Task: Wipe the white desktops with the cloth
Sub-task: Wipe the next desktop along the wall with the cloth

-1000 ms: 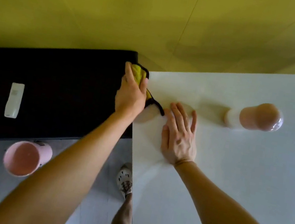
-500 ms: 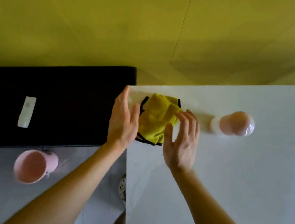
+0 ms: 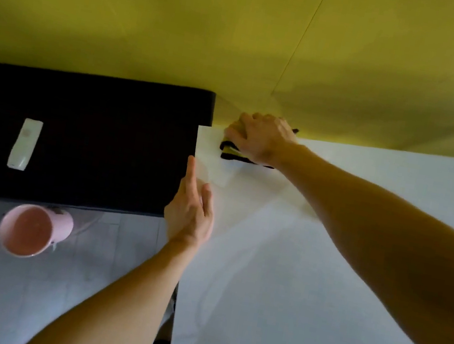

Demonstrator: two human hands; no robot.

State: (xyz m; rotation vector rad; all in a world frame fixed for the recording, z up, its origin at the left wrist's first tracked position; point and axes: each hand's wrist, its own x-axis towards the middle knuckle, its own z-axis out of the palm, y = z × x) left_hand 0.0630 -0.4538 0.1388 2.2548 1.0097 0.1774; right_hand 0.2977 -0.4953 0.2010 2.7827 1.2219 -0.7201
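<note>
The white desktop [image 3: 307,275] fills the right half of the view. At its far left corner lies the yellow cloth with black trim [image 3: 232,153], mostly hidden under my right hand [image 3: 261,138]. That hand grips the cloth with curled fingers and holds it down on the desktop by the wall. My left hand [image 3: 190,211] rests at the desktop's left edge with fingers straight, holding nothing, a short way nearer than the cloth.
A black surface [image 3: 89,143] adjoins the desktop on the left, with a white remote [image 3: 25,144] lying on it. A pink cup [image 3: 29,230] stands below it over the grey floor. The yellow wall [image 3: 242,39] closes off the far side.
The cloth went from my left hand onto the desktop, and my right hand now covers and grips it at the far corner. My left hand drew back to the desk edge. The pink bottle left the view.
</note>
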